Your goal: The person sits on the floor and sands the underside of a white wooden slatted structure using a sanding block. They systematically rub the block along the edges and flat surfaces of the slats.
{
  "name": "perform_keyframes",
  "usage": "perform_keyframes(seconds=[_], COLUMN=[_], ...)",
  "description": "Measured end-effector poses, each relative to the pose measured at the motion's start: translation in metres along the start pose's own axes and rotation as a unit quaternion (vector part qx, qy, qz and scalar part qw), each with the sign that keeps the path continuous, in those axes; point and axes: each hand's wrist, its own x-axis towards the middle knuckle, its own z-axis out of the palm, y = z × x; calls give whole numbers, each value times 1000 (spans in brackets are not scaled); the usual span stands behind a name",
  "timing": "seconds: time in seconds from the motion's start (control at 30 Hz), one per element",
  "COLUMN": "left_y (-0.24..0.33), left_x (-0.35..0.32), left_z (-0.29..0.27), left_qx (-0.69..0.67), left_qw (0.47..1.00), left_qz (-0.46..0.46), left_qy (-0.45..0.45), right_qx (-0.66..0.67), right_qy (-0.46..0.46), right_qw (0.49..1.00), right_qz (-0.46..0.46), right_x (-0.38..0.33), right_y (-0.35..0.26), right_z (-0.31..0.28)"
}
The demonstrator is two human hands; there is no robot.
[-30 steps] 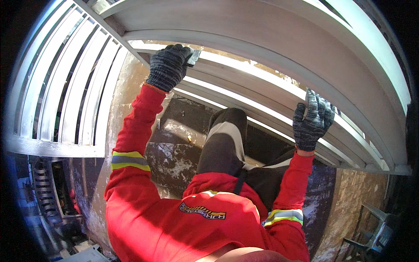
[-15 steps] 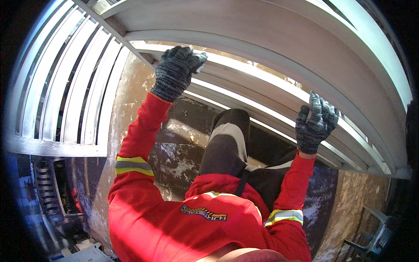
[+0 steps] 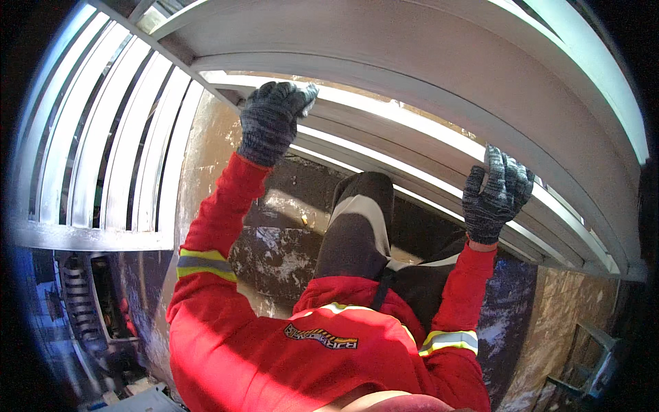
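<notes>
Both my hands wear grey knit gloves and reach up from red sleeves with reflective bands. My left hand point(image 3: 273, 122) is curled over the edge of a white metal rail point(image 3: 384, 113) near the corner where it meets a slatted panel. My right hand point(image 3: 495, 196) lies flat against a lower white rail point(image 3: 412, 168), fingers spread and pointing up, holding nothing. My dark trouser leg point(image 3: 357, 226) shows between my arms, below the rails.
A white slatted grille point(image 3: 103, 158) fills the left side, and several parallel white rails curve across the top. Far below lie stained concrete ground point(image 3: 274, 254) and brownish boards point(image 3: 570, 309) at the right. Dark machinery or steps point(image 3: 82, 309) sit at lower left.
My left hand has shifted slightly right and lower along the rail, its fingers curling tighter. My right hand has stayed almost where it was.
</notes>
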Motion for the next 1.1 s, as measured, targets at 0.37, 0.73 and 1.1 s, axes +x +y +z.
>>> perform_keyframes(seconds=[0.37,0.73,1.1], left_y=[-12,-3,6], left_x=[17,5,15], left_z=[-7,-28,-19], left_qx=[15,40,30], left_qw=[1000,998,997], left_qz=[18,24,49], left_qy=[-10,-49,-50], right_qx=[6,20,-6], right_qy=[20,31,5], right_qw=[1000,999,1000], right_qz=[3,-3,15], right_x=[1,0,-4], right_y=[1,-6,1], right_z=[1,3,2])
